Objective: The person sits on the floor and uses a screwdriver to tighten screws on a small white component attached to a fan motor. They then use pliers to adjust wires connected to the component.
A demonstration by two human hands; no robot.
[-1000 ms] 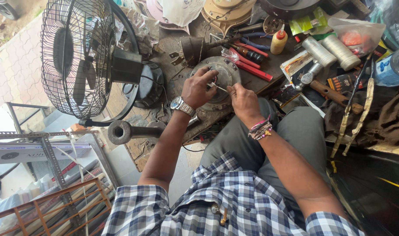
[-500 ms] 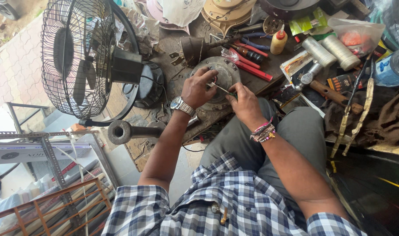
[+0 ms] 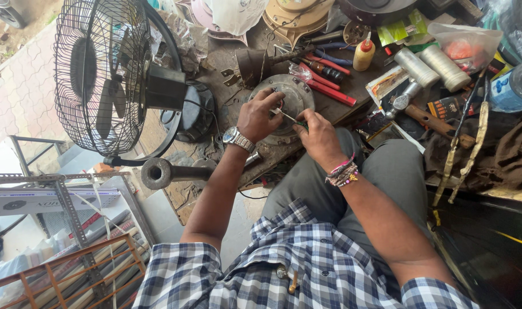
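1. Two hands work together on a round grey metal cover (image 3: 287,106) that lies flat on the cluttered workbench (image 3: 226,57), just in front of the person's knees.
2. The left hand (image 3: 258,117) rests on the near left part of the cover, with the fingers curled down on its rim; it seems to keep the cover from turning. A wristwatch (image 3: 236,137) sits on that wrist.
3. The right hand (image 3: 318,134) has its fingers pinched together on the handle of a thin screwdriver (image 3: 287,116), whose tip points at the face of the cover, between the two hands.
4. I judge that the step in hand is work on a small screw or contact on the cover. The next move calls for a steady tip and light pressure, because the tool is thin and can slip off easily.
5. Around the cover there are red-handled pliers (image 3: 329,91), a small yellow bottle (image 3: 364,55), two white rolls (image 3: 430,66) and a hammer (image 3: 424,117) to the right.
6. A standing fan (image 3: 101,74) with a black wire cage is close on the left, near the left elbow's path.
7. The pliers lie just beside the cover's far edge and leave little free room there.
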